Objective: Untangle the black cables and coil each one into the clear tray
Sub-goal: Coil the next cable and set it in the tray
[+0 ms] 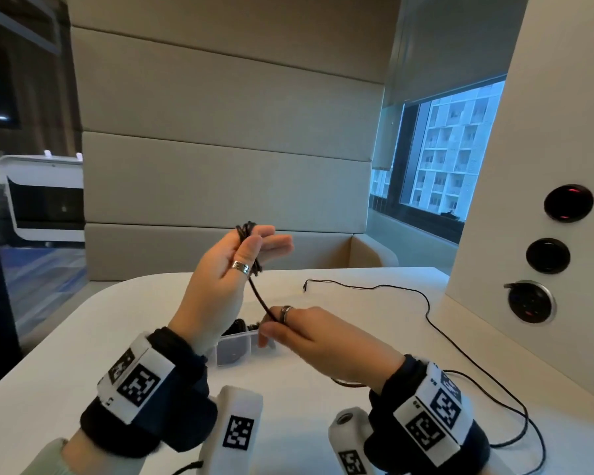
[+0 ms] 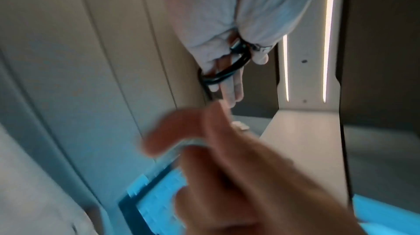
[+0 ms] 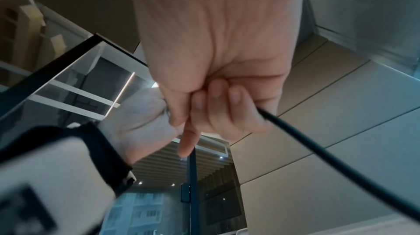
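My left hand (image 1: pixel 244 248) is raised above the table with loops of a black cable (image 1: pixel 246 229) wound around its fingers, the thumb pinching them. A taut strand (image 1: pixel 259 299) runs down to my right hand (image 1: pixel 288 327), which pinches it. The rest of the cable (image 1: pixel 429 303) trails loose over the table to the right, its plug end (image 1: pixel 304 286) lying behind my hands. The clear tray (image 1: pixel 240 334) sits behind my hands, with something dark inside, mostly hidden. In the left wrist view the coil (image 2: pixel 227 71) crosses the left fingers. In the right wrist view the cable (image 3: pixel 318 149) leaves my right fist (image 3: pixel 216 98).
The white table (image 1: pixel 117 337) has a rounded left edge. A white wall panel with round sockets (image 1: pixel 568 202) stands at the right edge. A beige padded bench back (image 1: pixel 220 183) is behind the table. More cable slack loops near the front right (image 1: pixel 528 423).
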The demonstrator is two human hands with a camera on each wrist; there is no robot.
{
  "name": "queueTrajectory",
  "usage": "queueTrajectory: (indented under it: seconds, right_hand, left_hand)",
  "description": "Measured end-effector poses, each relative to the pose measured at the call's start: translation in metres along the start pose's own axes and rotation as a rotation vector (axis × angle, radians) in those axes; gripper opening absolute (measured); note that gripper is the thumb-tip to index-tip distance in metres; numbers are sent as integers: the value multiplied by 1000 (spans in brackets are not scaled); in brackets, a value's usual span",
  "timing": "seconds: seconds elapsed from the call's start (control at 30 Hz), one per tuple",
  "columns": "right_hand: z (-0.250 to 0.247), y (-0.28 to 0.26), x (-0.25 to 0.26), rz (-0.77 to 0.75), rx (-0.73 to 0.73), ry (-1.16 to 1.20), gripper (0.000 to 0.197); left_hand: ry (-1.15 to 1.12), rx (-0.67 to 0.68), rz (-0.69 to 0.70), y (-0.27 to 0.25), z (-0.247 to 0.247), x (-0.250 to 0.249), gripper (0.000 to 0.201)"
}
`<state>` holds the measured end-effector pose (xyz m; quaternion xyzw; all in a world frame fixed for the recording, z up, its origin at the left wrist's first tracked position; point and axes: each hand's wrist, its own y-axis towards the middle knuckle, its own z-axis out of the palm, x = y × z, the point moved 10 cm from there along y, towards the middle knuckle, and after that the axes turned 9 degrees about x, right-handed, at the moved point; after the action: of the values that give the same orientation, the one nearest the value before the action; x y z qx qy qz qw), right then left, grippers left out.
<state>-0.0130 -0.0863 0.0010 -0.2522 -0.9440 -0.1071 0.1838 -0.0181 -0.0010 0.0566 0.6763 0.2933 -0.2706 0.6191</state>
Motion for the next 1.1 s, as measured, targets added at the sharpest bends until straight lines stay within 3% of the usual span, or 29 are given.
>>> queueTrajectory:
  seconds: [0.1, 0.17, 0.23, 0.33, 0.4, 0.5, 0.57, 0.67, 0.73, 0.8, 0.87, 0.93, 1.0, 1.1]
  right_hand:
    - [-41, -10, 1, -43, -318, -59, 29]
    - [-69, -26, -3, -45, -573, -134, 35]
    - [-80, -42, -1, -54, -755, -225, 36]
    - [-84, -51, 1, -84, -887, -234, 32]
    - [-87, -55, 1, -140, -930, -155, 33]
    - [-90, -66, 15, -258, -1020, -169, 30]
    - [-87, -69, 24, -295, -1040, -250, 23]
    - [-89, -57, 3, -198, -982, -135, 20]
    - [-83, -40, -19, -109, -819, -14, 15]
    - [-66, -24, -25, -34, -618, -54, 25]
    - [-45, -13, -26, 16, -447, -131, 41]
    - [-22, -3, -25, 64, -237, -230, 40]
    - [-7, 1, -23, 46, -81, -244, 38]
    - [-24, -5, -12, -45, -142, -145, 32]
  left_hand:
    - [601, 107, 11, -2, 8, -1, 34]
    - [725, 239, -109, -5, 22, 11, 38]
    - [673, 329, -251, -10, 30, 25, 43]
    - [323, 435, -436, -19, 40, 36, 60]
    - [128, 503, -432, -21, 48, 32, 52]
    - [74, 576, -347, -22, 61, 23, 22]
    - [27, 631, -342, -26, 69, 25, 23]
    - [-183, 723, -336, -33, 78, 19, 26]
    - [-396, 719, -294, -32, 78, 6, 31]
    - [-523, 633, -232, -25, 72, -4, 36]
    - [-541, 445, -169, -13, 57, -5, 39]
    - [-436, 262, -109, -4, 36, -1, 41]
    - [-131, 156, -47, -1, 20, 1, 39]
    - [388, 164, -51, -3, 14, 7, 27]
